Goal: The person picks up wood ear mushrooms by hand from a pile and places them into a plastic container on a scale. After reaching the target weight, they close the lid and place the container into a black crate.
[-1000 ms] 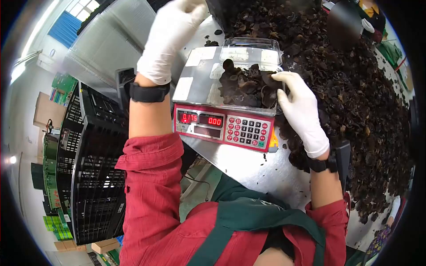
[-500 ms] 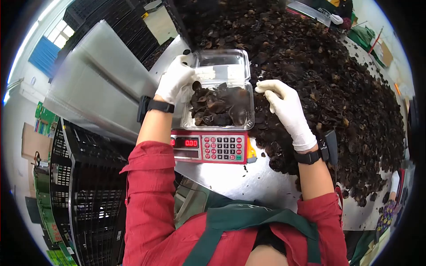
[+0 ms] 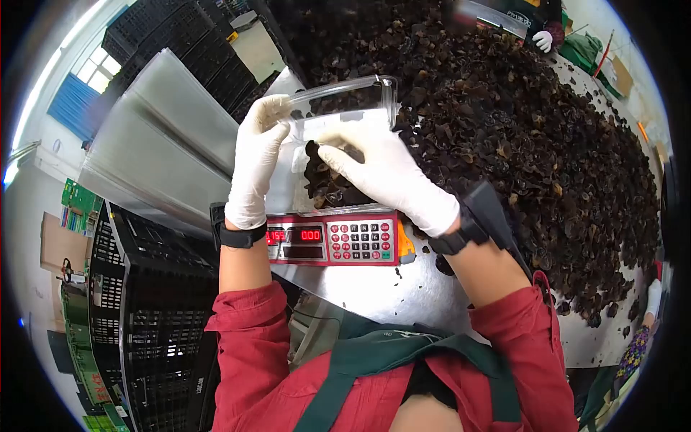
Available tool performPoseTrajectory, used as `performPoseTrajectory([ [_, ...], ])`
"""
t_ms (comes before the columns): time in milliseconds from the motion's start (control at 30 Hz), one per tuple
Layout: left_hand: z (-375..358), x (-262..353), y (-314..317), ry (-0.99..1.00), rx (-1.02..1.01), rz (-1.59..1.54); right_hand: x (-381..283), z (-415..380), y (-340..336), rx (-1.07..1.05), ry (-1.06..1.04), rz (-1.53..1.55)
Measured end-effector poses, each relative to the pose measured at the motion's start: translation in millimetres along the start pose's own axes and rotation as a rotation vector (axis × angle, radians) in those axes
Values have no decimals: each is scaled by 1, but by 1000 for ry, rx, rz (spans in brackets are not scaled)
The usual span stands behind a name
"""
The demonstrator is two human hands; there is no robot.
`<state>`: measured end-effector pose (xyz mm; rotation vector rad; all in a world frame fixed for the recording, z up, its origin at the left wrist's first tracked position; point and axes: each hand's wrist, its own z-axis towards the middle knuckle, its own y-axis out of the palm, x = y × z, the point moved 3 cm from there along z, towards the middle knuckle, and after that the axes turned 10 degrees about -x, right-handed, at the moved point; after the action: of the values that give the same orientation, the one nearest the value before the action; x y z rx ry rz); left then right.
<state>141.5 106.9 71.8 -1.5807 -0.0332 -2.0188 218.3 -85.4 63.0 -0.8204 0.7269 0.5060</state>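
A clear plastic clamshell box (image 3: 338, 108) filled with dark dried fungus (image 3: 325, 186) sits on a red digital scale (image 3: 338, 240). My left hand (image 3: 253, 160), in a white glove, grips the box's raised lid at its left edge. My right hand (image 3: 385, 176), also gloved, lies flat across the fungus inside the box, fingers spread and pointing left, pressing on it. Both wrists wear black bands.
A large heap of the same dark fungus (image 3: 525, 129) covers the steel table (image 3: 381, 288) to the right and behind the scale. Stacked clear trays (image 3: 162, 137) lie to the left, black crates (image 3: 155, 317) below them. Another person's gloved hand (image 3: 544, 39) shows at the far top.
My right hand moved from the heap beside the box onto the fungus inside it. My left hand shifted up to the lid, which now stands tilted over the box.
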Motion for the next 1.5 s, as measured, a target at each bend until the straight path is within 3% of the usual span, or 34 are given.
performPoseTrajectory([
  [33,-3,4,0,10,1,3,1,-1,2,4,-8,-4],
  [133,-15,12,-2,6,-21,12,-4,-31,-20,283,-161,-90],
  [233,-46,18,1,33,-34,62,27,-84,-39,416,115,13],
  [300,-78,10,4,-53,-93,31,48,-113,-36,347,367,282],
  [367,-101,-2,12,75,-116,563,50,-122,-27,177,538,453],
  [467,-112,-5,27,-19,37,370,49,-112,-8,44,645,628],
  [500,-112,-20,23,55,21,397,48,-104,-4,28,663,630],
  [567,-114,-32,20,-147,79,250,53,-97,3,9,642,735],
  [600,-113,-35,18,-383,-26,-29,57,-97,3,-21,650,740],
  [700,-107,-37,19,-435,-166,-302,59,-93,1,-28,653,835],
  [833,-113,-45,28,-324,-98,-541,60,-97,5,38,602,841],
  [967,-141,-24,48,-323,53,-529,47,-122,3,20,562,901],
  [1100,-183,6,48,-360,-123,-532,19,-146,-14,24,543,895],
  [1200,-200,25,19,-164,-286,-476,7,-156,-25,-26,429,940],
  [1233,-205,32,5,-206,-241,-390,-8,-157,-28,-57,407,947],
  [1300,-214,53,-7,-236,-217,-578,-18,-154,-20,-153,430,965],
  [1367,-227,61,-5,-304,-418,-570,-24,-152,-11,-285,380,913],
  [1400,-235,79,-6,-299,-452,-381,-29,-148,-4,-326,373,924],
  [1500,-249,100,-13,-286,-269,-356,-42,-133,11,-357,368,908],
])
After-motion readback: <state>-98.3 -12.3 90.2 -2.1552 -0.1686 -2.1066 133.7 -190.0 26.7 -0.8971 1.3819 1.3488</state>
